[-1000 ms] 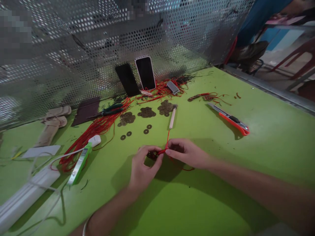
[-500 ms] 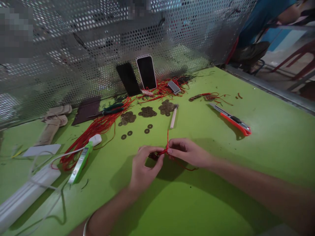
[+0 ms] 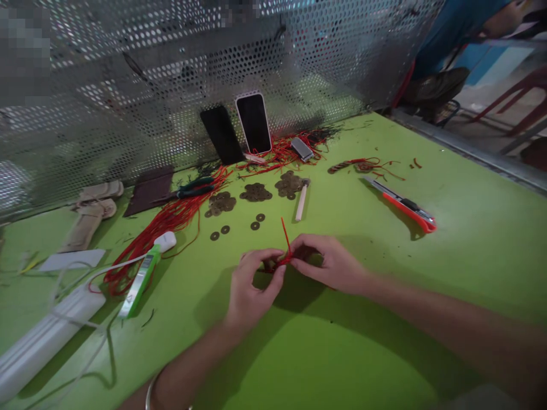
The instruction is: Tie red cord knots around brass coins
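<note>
Between my hands is a red cord, one end of which sticks up above the fingertips. My left hand pinches the knotted part of the cord between thumb and fingers; something dark, partly hidden, lies inside its grip. Thumb and forefinger of my right hand close on the cord just to the right of the knot. Beyond the hands lie a few loose coins with holes and a small pale-handled tool.
Coin piles lie mid-table, with a red cord bundle and pliers to their left. A utility knife rests at right. Two phones lean on the perforated metal screen. A power strip is at left; another person sits far right.
The upright end of the red cord now leans left instead of standing straight. The trailing cord below my right hand is mostly out of sight. Both hands keep nearly the same place.
</note>
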Demonstrator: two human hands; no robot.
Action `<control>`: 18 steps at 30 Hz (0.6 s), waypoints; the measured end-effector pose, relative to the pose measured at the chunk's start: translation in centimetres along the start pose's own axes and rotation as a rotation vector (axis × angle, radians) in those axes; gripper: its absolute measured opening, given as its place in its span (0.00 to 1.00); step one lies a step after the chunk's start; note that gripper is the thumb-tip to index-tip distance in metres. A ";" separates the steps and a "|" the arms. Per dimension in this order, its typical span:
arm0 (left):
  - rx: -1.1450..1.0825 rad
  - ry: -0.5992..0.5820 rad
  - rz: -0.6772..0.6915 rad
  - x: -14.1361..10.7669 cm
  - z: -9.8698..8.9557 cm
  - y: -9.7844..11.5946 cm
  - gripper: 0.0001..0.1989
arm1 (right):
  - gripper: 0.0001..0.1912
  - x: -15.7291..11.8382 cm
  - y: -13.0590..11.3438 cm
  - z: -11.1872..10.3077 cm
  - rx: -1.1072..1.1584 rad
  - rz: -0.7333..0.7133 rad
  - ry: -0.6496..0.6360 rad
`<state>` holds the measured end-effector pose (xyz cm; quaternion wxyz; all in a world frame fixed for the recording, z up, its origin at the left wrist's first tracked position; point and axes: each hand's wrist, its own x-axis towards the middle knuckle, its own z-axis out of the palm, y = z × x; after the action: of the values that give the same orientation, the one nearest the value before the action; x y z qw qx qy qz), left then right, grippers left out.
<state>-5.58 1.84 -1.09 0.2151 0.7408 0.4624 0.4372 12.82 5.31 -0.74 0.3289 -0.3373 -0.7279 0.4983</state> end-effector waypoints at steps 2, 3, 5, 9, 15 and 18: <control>-0.050 -0.001 -0.027 0.0 0.0 0.0 0.08 | 0.05 -0.1 0.2 -0.2 -0.073 -0.125 0.025; -0.074 -0.007 -0.033 0.0 0.0 0.0 0.07 | 0.06 -0.1 0.3 -0.3 -0.114 -0.186 0.035; -0.101 -0.026 -0.048 0.1 0.0 0.2 0.07 | 0.07 -0.2 0.5 -0.6 -0.210 -0.294 0.046; -0.086 -0.091 -0.046 0.4 0.0 0.5 0.09 | 0.08 -0.3 0.6 -0.8 -0.391 -0.498 0.064; -0.145 -0.143 0.002 0.5 0.1 0.3 0.16 | 0.07 -0.1 0.6 -1.0 -0.445 -0.621 0.099; -0.157 -0.167 -0.027 0.4 0.1 0.3 0.16 | 0.07 -0.1 0.7 -1.1 -0.430 -0.630 0.103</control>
<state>-5.28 2.02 -0.70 0.3162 0.7492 0.4170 0.4060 13.83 6.00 -1.14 0.4239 -0.1831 -0.8662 0.1912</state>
